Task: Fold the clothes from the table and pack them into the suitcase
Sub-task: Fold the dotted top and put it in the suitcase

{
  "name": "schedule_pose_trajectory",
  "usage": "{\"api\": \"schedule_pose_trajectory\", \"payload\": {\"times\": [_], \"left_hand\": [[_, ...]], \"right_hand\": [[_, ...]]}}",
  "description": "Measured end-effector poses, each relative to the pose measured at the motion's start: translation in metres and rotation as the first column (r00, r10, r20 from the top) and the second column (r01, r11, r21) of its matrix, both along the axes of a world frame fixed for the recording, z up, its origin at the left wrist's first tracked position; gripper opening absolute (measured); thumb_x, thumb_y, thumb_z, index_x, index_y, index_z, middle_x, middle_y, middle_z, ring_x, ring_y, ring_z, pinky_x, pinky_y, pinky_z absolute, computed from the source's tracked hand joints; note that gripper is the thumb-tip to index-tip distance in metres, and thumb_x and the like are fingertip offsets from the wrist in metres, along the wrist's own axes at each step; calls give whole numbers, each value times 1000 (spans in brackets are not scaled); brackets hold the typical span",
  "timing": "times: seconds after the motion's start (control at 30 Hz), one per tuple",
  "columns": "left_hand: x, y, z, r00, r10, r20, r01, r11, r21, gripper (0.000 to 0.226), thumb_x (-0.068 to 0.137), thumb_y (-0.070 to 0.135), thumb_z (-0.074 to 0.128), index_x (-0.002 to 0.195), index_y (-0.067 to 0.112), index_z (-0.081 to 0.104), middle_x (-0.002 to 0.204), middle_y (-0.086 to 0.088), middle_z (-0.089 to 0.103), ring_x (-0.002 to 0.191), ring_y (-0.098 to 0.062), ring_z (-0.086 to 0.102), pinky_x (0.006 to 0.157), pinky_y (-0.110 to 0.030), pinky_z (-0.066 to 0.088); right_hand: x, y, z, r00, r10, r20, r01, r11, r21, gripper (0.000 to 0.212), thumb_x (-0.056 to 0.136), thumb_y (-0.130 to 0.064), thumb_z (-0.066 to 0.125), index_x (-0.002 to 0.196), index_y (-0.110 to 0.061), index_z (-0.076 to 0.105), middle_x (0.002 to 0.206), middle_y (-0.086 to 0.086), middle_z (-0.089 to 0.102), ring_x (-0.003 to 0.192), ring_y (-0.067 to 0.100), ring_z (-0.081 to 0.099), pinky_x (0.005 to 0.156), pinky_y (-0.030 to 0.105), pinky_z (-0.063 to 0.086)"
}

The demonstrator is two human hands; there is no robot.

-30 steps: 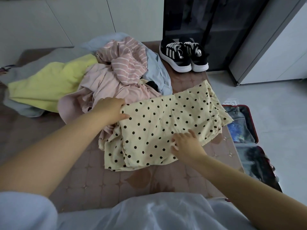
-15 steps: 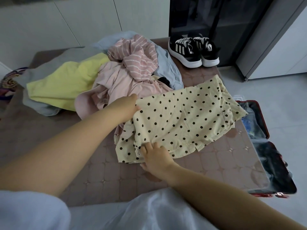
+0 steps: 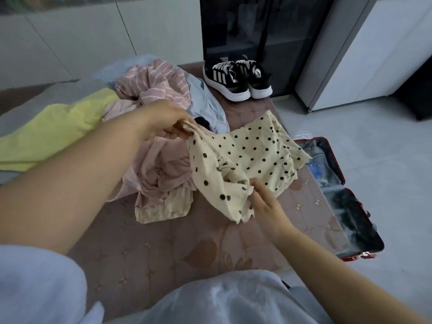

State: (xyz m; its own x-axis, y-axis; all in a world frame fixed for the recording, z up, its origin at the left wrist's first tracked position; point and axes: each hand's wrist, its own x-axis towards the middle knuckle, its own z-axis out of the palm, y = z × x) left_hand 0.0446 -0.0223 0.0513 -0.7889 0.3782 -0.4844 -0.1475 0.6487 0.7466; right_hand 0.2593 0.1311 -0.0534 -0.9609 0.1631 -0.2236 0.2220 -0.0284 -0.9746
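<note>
A: Where's the dotted piece?
B: The polka-dot garment (image 3: 245, 160) is centre-right of frame, half lifted off the table (image 3: 163, 249). Its far end drapes on the table's right edge, just beside the open suitcase (image 3: 336, 161) on the floor.

A: Hands?
B: The left hand (image 3: 168, 118), mid-frame, pinches 1 upper corner between thumb and fingers. The right hand (image 3: 264, 202), lower right of it, has its fingers curled into a bunched lower edge. Both are holding cloth, neither is free.

A: How will it handle?
B: My read: thin woven cloth, light and limp, no stiffness. It sags between the 2 grip points and wrinkles where it's wadded. Doesn't look fragile or slippery.

A: Where should the person hold it?
B: At corners or seam ends, 2 points wide apart, so the panel hangs flat. The right hand has a wad, not a corner, so it probably needs to find the hem corner before a clean fold.

A: Risks?
B: The trailing end could slide off the edge toward the suitcase. It could also catch the pink garment (image 3: 161, 169) just left of it.

A: What's left?
B: Plenty. The yellow garment (image 3: 58, 129) at left, the striped pink top (image 3: 159, 85) and the pale blue piece (image 3: 205, 101) at upper centre all lie unfolded in a heap. The sneakers (image 3: 236, 80) sit beyond them. The suitcase contents are too dim to read.
</note>
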Motion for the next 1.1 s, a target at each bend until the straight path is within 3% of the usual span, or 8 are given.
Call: {"api": "schedule_pose_trajectory", "payload": {"times": [0.1, 0.23, 0.37, 0.53, 0.73, 0.83, 0.97, 1.1], "left_hand": [[-13, 41, 10, 993, 19, 119, -41, 983, 180, 19, 95, 19, 47, 86, 9, 61, 73, -3, 70, 67, -11, 65, 59, -17, 44], [-23, 98, 3, 998, -56, -28, 62, 946, 318, 41, 91, 25, 59, 130, 21, 45, 103, -2, 66, 90, -11, 64, 79, -21, 48], [-24, 127, -34, 935, -178, -308, 208, 976, 68, 63, 89, 20, 60, 143, 24, 28, 125, -7, 53, 107, -15, 54, 86, -22, 41], [-32, 125, -100, 858, -358, -368, 266, 923, -277, 53, 93, 23, 55, 141, 23, 33, 138, -14, 42, 126, -27, 42, 103, -36, 36], [-31, 133, -128, 796, -516, -316, 301, 791, -532, 52, 97, 35, 42, 145, 26, 24, 147, -13, 34, 132, -32, 36, 107, -42, 31], [-18, 134, -134, 659, -665, -351, 308, 665, -681, 55, 98, 44, 30, 148, 35, 7, 158, -8, 2, 145, -27, 1, 116, -43, 3], [10, 149, -143, 496, -755, -429, 402, 637, -658, 55, 98, 47, 21, 146, 40, -6, 157, 5, -13, 143, -18, -19, 111, -42, -19], [14, 146, -170, 620, -740, -260, 414, 591, -693, 62, 95, 56, 16, 146, 37, -14, 156, 7, -19, 143, -18, -20, 113, -45, -15]], "right_hand": [[-9, 37, 13, 975, -221, 26, 222, 970, -102, 18, 95, -15, 47, 94, -29, 58, 88, -13, 62, 76, -9, 60, 67, 13, 47], [-40, 99, 8, 837, -506, 210, 536, 835, -122, 20, 93, -10, 46, 95, -21, 63, 88, -3, 64, 78, 12, 61, 64, 24, 47], [-51, 146, -15, 724, -581, 373, 582, 804, 123, 23, 90, -22, 43, 70, -17, 54, 85, 10, 58, 70, 21, 54, 67, 37, 45], [-58, 152, -30, 726, -595, 345, 571, 801, 179, 47, 88, -43, 53, 123, -15, 42, 113, 5, 57, 97, 25, 59, 77, 37, 48], [-68, 154, -52, 732, -558, 392, 471, 829, 301, 72, 85, -20, 59, 143, -21, 18, 109, 4, 55, 95, 21, 55, 71, 32, 48], [-67, 155, -52, 722, -628, 290, 432, 737, 520, 74, 80, -9, 54, 145, -22, 19, 130, 7, 40, 115, 24, 45, 100, 43, 41], [-78, 131, -37, 940, -341, -31, 225, 549, 805, 68, 83, -34, 53, 145, -22, 28, 149, 10, 22, 137, 30, 19, 114, 44, 12], [-95, 133, -55, 949, -74, 308, -237, 481, 844, 64, 93, -52, 38, 148, -36, 11, 158, 5, 0, 144, 29, -5, 115, 45, -6]]}}
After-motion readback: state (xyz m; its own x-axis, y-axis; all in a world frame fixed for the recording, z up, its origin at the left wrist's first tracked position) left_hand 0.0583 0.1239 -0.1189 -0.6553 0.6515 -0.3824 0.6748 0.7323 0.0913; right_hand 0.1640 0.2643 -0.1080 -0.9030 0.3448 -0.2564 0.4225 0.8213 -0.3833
